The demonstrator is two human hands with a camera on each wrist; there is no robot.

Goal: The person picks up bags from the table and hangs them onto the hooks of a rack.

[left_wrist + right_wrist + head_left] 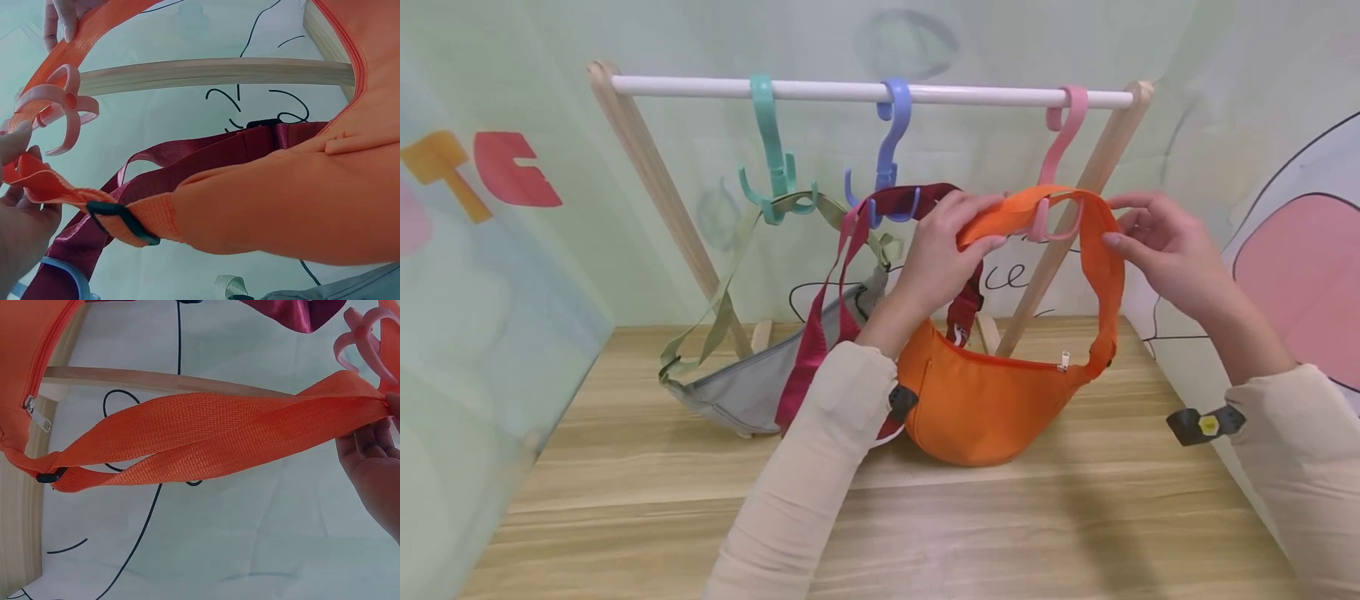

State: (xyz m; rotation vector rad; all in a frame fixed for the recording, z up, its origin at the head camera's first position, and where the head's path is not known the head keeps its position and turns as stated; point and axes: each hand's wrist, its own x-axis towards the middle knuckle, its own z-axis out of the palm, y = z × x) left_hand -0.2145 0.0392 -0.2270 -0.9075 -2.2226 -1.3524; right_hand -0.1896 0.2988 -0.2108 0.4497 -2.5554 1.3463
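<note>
An orange waist bag (992,408) hangs by its wide strap (1103,258) near the pink hook (1063,137), its lower edge close to the tabletop. My left hand (942,250) pinches the strap left of the hook. On the other side, my right hand (1168,250) holds the strap between thumb and fingers. In the left wrist view the strap passes by the pink hook prongs (70,103); I cannot tell whether it rests on them. A black buckle (122,222) sits on the strap near the left hand. The right wrist view shows a zipper pull (37,414) on the bag.
A white rail (985,94) on wooden legs (655,175) carries the hooks. A grey bag (737,396) hangs from the green hook (767,133), a dark red bag (808,367) from the blue hook (895,125). Below lies a wooden tabletop (662,517).
</note>
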